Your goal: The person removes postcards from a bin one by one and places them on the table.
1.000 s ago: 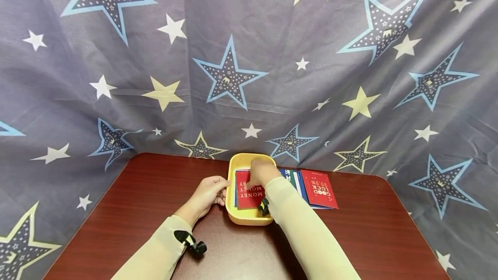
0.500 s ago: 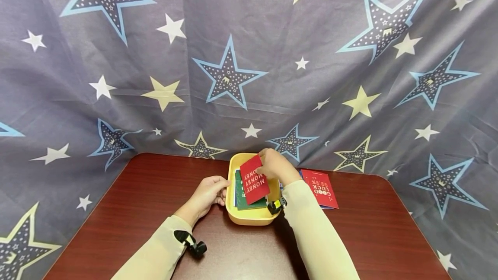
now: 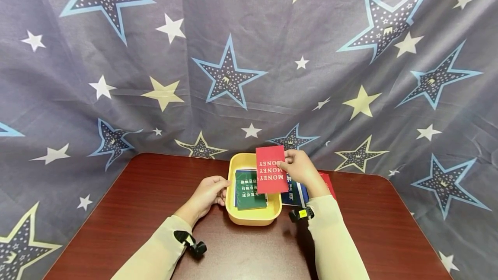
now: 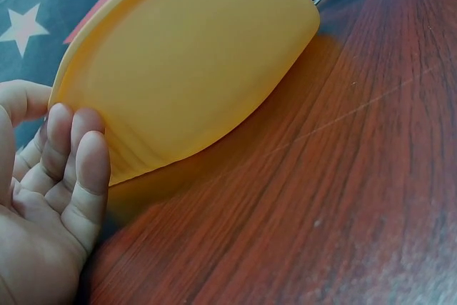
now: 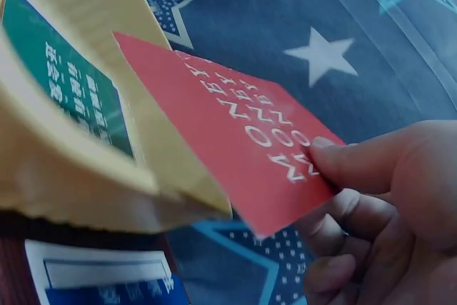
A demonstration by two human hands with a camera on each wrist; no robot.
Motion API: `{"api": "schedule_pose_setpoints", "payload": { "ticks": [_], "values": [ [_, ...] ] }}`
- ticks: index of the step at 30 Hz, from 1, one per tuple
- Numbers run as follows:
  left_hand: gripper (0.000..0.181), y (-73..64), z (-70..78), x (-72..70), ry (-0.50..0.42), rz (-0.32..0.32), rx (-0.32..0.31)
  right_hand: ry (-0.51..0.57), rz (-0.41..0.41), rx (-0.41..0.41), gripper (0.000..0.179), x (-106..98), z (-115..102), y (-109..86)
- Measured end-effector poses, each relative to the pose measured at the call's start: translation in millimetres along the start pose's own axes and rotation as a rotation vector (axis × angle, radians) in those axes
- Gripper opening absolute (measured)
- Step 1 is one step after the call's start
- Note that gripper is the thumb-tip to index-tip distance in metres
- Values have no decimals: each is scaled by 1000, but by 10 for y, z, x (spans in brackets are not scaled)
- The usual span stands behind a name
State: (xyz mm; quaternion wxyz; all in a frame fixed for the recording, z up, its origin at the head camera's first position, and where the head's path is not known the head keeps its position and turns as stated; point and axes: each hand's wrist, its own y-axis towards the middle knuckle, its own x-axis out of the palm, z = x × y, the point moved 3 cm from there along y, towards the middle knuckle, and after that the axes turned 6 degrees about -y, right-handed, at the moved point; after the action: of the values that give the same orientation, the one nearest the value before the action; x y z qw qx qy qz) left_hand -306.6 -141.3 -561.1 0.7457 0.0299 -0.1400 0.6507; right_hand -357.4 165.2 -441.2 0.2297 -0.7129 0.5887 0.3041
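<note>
My right hand (image 3: pixel 305 168) pinches a red card (image 3: pixel 270 172) printed with "MONEY" by its right edge, thumb on top. The card hangs over the right rim of a yellow plastic bin (image 3: pixel 254 218); in the right wrist view the red card (image 5: pixel 221 133) is tilted in the air. Inside the bin lies a green card (image 3: pixel 249 200) with white Chinese characters, with others showing beneath it. My left hand (image 3: pixel 208 193) holds the bin's left rim. In the left wrist view the fingers of the left hand (image 4: pixel 53 183) press its outer wall (image 4: pixel 193 69).
Right of the bin, on the brown table (image 3: pixel 373 228), lie several cards, including a blue card (image 3: pixel 293 195) and a red card (image 3: pixel 327 183) partly behind my right hand. A grey star-patterned cloth (image 3: pixel 155 55) hangs along the table's back edge.
My right hand has lifted the red "MONEY" card out of the bin and moved it right, uncovering the green card. My left hand stays at the bin's rim.
</note>
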Motion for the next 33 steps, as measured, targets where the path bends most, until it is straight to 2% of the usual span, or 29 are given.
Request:
{"api": "schedule_pose_setpoints", "payload": {
  "ticks": [5, 9, 15, 22, 28, 33],
  "values": [
    [14, -5, 8, 22, -1, -3, 4, 22, 93, 2, 20, -118, 115, -42],
    [14, -8, 12, 28, 6, -1, 2, 22, 147, -2, 27, -244, 172, -76],
    [14, -4, 11, 16, 8, 6, 2, -8, 217, 24, 35, -520, 296, -159],
    [14, 10, 1, -4, -1, 19, 1, -76, 308, 115, 46, -834, 553, -275],
    [14, 12, 1, -4, 5, 23, 0, -161, 314, 211, 50, -997, 896, -332],
    [15, 2, 13, 4, 10, 16, -3, -190, 276, 290, 50, -1010, 1185, -340]
  ]
}}
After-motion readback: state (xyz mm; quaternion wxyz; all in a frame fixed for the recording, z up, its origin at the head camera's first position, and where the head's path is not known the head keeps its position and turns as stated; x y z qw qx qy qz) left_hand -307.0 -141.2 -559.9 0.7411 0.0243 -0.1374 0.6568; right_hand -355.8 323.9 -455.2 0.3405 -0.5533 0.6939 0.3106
